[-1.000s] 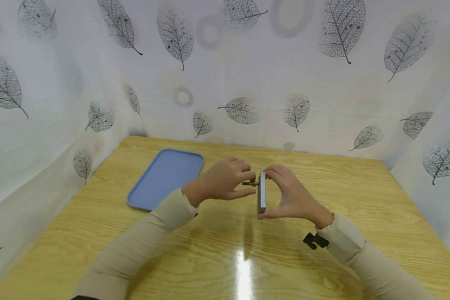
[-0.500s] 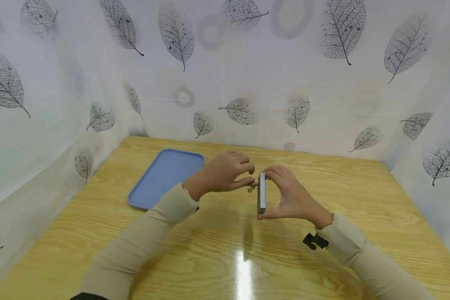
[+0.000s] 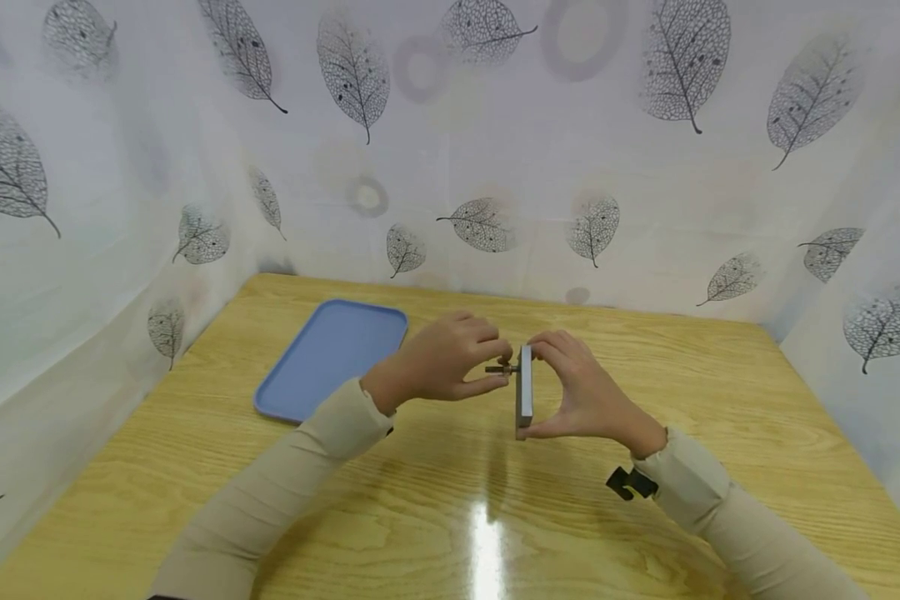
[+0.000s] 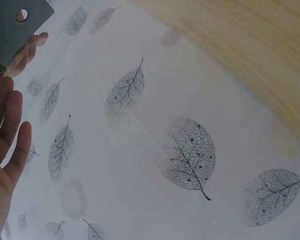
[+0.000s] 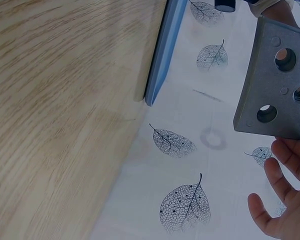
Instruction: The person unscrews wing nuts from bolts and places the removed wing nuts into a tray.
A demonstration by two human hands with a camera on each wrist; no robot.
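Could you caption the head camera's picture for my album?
Right hand holds a metal plate over a wood-grained table while the left hand touches its bolt.

Forward-and-down head view, with two nearer, tilted wrist views
The head camera takes in the worktop (image 3: pixel 420 517), left hand (image 3: pixel 450 357) and right hand (image 3: pixel 591 390); the wrist cameras face opposite sides of the drilled metal plate (image 5: pixel 270 80), sharing it and the leaf-printed backdrop (image 4: pixel 97 140).

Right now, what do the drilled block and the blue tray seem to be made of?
Drilled block: probably metal, dull grey, with threads visible inside one hole.
Blue tray: likely plastic, smooth, evenly coloured, with raised rim, though coated metal is possible.
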